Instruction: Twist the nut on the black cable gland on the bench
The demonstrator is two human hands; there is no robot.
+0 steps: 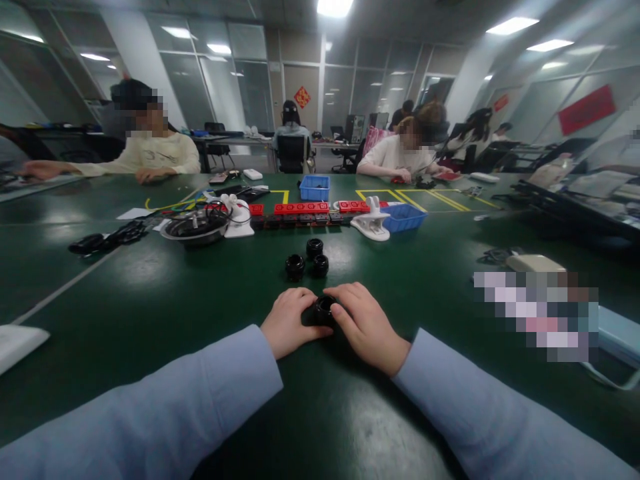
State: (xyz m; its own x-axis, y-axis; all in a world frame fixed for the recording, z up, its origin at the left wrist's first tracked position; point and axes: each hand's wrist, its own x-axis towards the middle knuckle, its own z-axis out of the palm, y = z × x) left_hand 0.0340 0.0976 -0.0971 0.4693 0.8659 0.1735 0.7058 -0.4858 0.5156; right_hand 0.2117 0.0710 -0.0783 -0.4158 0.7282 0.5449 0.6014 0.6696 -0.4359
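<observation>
A small black round part (324, 309) rests on the green table (150, 293) between my two hands. My left hand (291, 323) curls its fingers against the part's left side. My right hand (364, 324) closes its fingers around the right side. Both sleeves are light blue. Just beyond, three more black round parts (308, 259) stand in a cluster on the table, apart from my hands.
Farther back lie red and black strips (302, 209), two blue bins (315, 187), a white clamp (371, 224), a round black dish with cables (196, 227) and black cables (107, 239). Other people sit at the far side. A white sheet (17, 341) lies at left.
</observation>
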